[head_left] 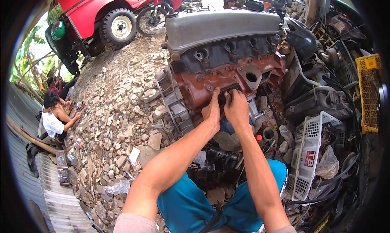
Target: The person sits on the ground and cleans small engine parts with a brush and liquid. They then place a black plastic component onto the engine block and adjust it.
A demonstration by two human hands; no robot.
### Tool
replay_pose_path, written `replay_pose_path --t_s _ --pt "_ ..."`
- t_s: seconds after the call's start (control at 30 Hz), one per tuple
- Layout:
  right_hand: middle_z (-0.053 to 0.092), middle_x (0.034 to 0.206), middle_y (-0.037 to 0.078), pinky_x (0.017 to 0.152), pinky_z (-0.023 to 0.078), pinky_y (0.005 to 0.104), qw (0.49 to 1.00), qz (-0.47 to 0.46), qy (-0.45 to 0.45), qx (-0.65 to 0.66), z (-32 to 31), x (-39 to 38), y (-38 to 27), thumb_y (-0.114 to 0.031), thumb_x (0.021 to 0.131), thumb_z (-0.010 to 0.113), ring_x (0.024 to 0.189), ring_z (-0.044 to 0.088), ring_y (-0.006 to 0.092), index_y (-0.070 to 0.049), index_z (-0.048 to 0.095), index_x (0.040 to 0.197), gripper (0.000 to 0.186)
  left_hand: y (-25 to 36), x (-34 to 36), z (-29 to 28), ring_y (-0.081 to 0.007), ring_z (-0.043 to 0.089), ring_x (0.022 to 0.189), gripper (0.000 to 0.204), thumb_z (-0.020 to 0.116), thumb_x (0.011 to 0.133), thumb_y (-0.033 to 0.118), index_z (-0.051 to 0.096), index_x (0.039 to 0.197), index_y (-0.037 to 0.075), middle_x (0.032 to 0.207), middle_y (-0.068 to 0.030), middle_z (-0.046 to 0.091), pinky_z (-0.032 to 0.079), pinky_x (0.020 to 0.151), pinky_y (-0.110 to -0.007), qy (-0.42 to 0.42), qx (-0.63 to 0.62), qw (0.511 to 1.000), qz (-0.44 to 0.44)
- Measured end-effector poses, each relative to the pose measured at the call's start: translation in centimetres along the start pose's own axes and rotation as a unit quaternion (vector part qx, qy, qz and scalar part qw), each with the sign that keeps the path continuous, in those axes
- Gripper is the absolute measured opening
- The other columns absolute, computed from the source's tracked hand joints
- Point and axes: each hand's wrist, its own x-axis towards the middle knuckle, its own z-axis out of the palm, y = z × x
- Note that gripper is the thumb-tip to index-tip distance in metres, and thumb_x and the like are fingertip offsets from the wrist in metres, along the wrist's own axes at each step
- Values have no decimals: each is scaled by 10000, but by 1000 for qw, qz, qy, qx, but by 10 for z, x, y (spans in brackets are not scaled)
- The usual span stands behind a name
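Note:
A car engine stands before me, with a reddish-brown block [195, 89], a black cylinder head [219, 56] and a grey valve cover [223, 28] on top. Both my hands are against the near side of the block. My left hand [212, 109] has its fingers bent at a dark part there, and my right hand [236, 109] is closed beside it, thumb up. What they grip is mostly hidden by the fingers. Just above my right hand is a triangular metal flange [250, 76] with a round hole. A grey bell housing [178, 107] is at the engine's left end.
Broken stones [118, 111] cover the ground. On the right are a white plastic crate [304, 151], a yellow crate [369, 99] and black engine parts [321, 103]. A person in a white shirt [53, 123] sits at left. Behind are a red vehicle [93, 9] and a motorcycle [152, 17].

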Motion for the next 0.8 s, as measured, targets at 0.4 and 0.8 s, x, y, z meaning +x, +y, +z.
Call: replay_pose_path --t_s 0.4,0.8 --pt "601 849 220 754 461 481 1000 -25 10 -12 8 -3 -1 -125 885 556 833 569 400 41 563 841 172 3 10 -14 -161 615 880 735 695 725 648 607 1087 13 1022 -76 614 503 743 -303 -64 15 997 -28" --pt "609 835 218 749 469 479 1000 2 6 9 -1 -1 -5 -138 873 579 846 592 410 46 564 877 185 10 12 -19 -238 559 1084 896 599 718 740 493 1299 65 1225 -159 534 436 946 -352 -167 55 983 -51"
